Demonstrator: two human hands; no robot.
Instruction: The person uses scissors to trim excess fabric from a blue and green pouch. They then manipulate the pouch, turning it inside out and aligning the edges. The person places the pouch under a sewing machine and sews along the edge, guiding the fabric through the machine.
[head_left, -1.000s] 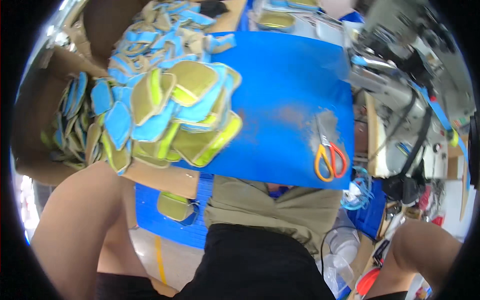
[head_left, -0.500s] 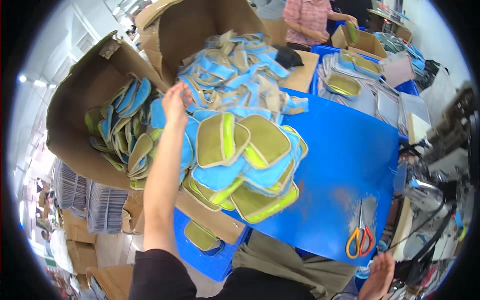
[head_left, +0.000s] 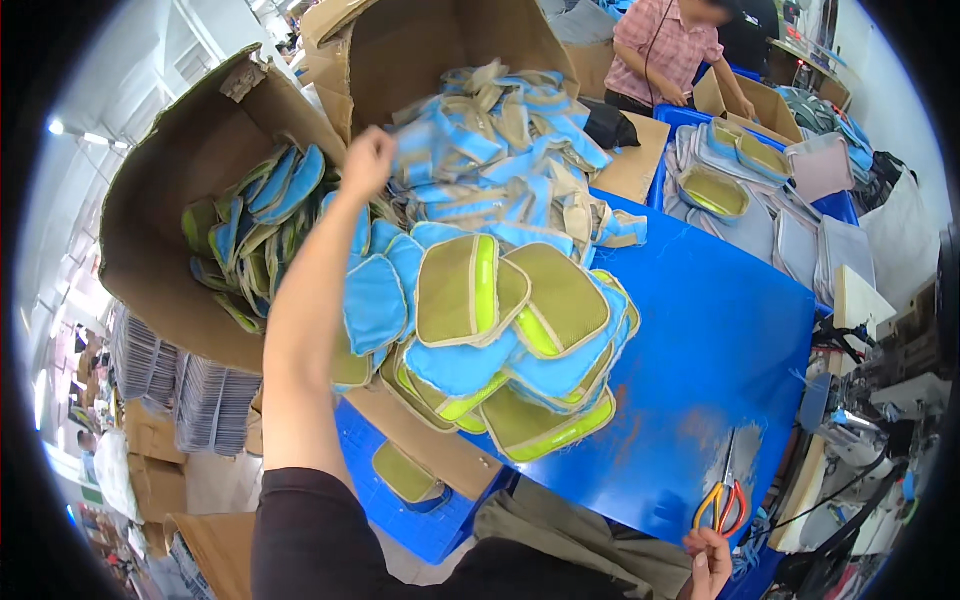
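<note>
My left hand (head_left: 370, 162) is closed at the left edge of a heap of blue and grey-beige fabric strips (head_left: 500, 205). Motion smears a strip right beside the fist, seemingly gripped by it. Below my outstretched arm lie stacked olive and blue fabric pouches (head_left: 455, 295) with lime-green bands and pale edging. At the table's near right corner, my right hand (head_left: 708, 566) has curled fingers touching or just below the handles of orange-and-red scissors (head_left: 722, 508). The scissors lie flat. Whatever those fingers may hold is hidden.
A tilted cardboard box (head_left: 150, 235) holds more pouches at left; another box (head_left: 450, 50) opens behind the strips. The blue tabletop (head_left: 700, 330) extends right towards machinery (head_left: 860, 430). Across from me, a person (head_left: 660, 50) works beside a blue crate (head_left: 665, 160) of grey pieces.
My left hand has moved up along the heap and closed into a fist. My right hand has come left, up to the scissor handles, with its fingers curling. The view has shifted slightly.
</note>
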